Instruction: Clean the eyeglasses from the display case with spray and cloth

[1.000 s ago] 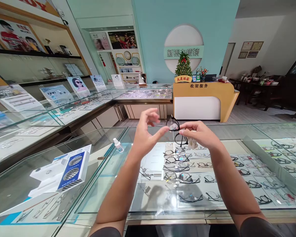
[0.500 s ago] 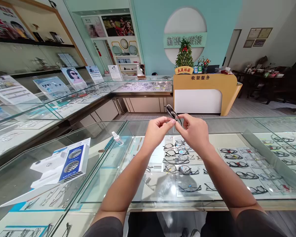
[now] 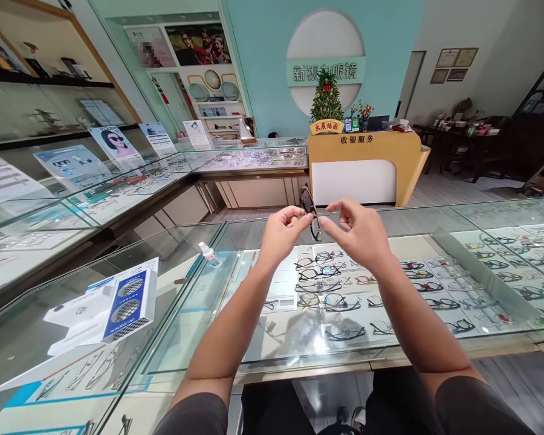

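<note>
A pair of dark-framed glasses [image 3: 307,199] is held up on edge above the glass counter. The thumb and fingers of my left hand [image 3: 281,234] pinch it near its middle, one lens above the grip and the other below. Just to the right is my right hand [image 3: 360,232], its thumb and index finger parted around a gap. That thumb's tip is very close to the frame; whether it touches I cannot tell. Rows of eyeglasses [image 3: 320,272] lie under the counter glass below both hands.
A small white bottle [image 3: 210,255] stands on the glass counter [image 3: 254,362] to the left. Nearby are a blue-and-white box [image 3: 129,305] and a white cut-out card [image 3: 75,317]. Across the aisle are a yellow cash desk [image 3: 367,148] and more showcases [image 3: 249,158].
The glasses have turned more upright. My right hand's fingers have come away from them and spread apart, while my left hand keeps its pinch. The view has shifted slightly to the right.
</note>
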Demonstrator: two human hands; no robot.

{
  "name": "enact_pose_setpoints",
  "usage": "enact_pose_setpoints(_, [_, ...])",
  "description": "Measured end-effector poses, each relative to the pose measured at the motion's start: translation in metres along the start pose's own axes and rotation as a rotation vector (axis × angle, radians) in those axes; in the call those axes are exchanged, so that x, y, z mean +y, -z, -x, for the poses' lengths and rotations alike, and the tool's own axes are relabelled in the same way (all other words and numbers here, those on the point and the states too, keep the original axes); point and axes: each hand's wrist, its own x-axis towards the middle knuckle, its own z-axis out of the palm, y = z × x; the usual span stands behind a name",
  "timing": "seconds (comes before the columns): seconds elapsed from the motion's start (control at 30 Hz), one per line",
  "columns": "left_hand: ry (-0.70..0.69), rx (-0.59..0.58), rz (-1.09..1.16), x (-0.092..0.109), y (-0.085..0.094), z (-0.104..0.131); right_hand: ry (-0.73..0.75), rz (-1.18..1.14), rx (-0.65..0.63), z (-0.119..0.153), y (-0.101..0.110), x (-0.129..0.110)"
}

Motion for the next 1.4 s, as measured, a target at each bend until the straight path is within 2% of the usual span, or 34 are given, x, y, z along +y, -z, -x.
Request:
enact_pose_setpoints(0.07, [-0.051, -0.066, -0.242, -0.005, 0.004, -0.002, -0.032, -0.121, 0.044, 0.014, 0.018, 0.012])
enact_pose_setpoints(0.13, [-0.080, -0.150, -0.552, -0.015, 0.004, -0.007, -0.114, -0.224, 0.051, 0.039, 0.032, 0.032])
enact_pose_setpoints(0.23, [-0.033, -0.302, -1.008, -0.036, -0.004, -0.020, -0.308, -0.307, 0.042, 0.094, 0.044, 0.072])
enact_pose_setpoints(0.27, [0.006, -0.346, -1.086, -0.045, -0.009, -0.026, -0.381, -0.341, 0.035, 0.113, 0.046, 0.086])
enact_pose_setpoints(0.37, [0.112, -0.470, -1.189, -0.069, -0.026, -0.043, -0.549, -0.440, 0.057, 0.165, 0.044, 0.122])
enact_pose_setpoints(0.47, [0.196, -0.585, -1.270, -0.085, -0.041, -0.055, -0.609, -0.515, 0.096, 0.194, 0.034, 0.146])
enact_pose_setpoints(0.6, [0.246, -0.664, -1.342, -0.094, -0.055, -0.059, -0.605, -0.571, 0.108, 0.204, 0.025, 0.162])
enact_pose_setpoints(0.77, [0.230, -0.676, -1.357, -0.092, -0.061, -0.052, -0.595, -0.602, 0.086, 0.208, 0.025, 0.171])
enact_pose_setpoints(0.83, [0.199, -0.656, -1.344, -0.089, -0.053, -0.046, -0.598, -0.611, 0.073, 0.212, 0.026, 0.173])
enact_pose_setpoints(0.9, [0.158, -0.631, -1.328, -0.083, -0.033, -0.036, -0.601, -0.622, 0.063, 0.214, 0.026, 0.175])
enact_pose_setpoints(1.0, [0.129, -0.600, -1.324, -0.073, 0.014, -0.013, -0.606, -0.639, 0.045, 0.216, 0.026, 0.177])
enact_pose_setpoints(1.1, [0.192, -0.617, -1.357, -0.066, 0.066, 0.018, -0.606, -0.648, 0.032, 0.216, 0.026, 0.178])
enact_pose_setpoints(1.17, [0.239, -0.651, -1.374, -0.067, 0.091, 0.037, -0.605, -0.656, 0.024, 0.216, 0.026, 0.180])
enact_pose_setpoints(1.27, [0.249, -0.687, -1.374, -0.076, 0.109, 0.058, -0.618, -0.679, 0.008, 0.218, 0.025, 0.185])
enact_pose_setpoints(1.4, [0.218, -0.680, -1.369, -0.089, 0.108, 0.069, -0.639, -0.679, 0.013, 0.221, 0.022, 0.194])
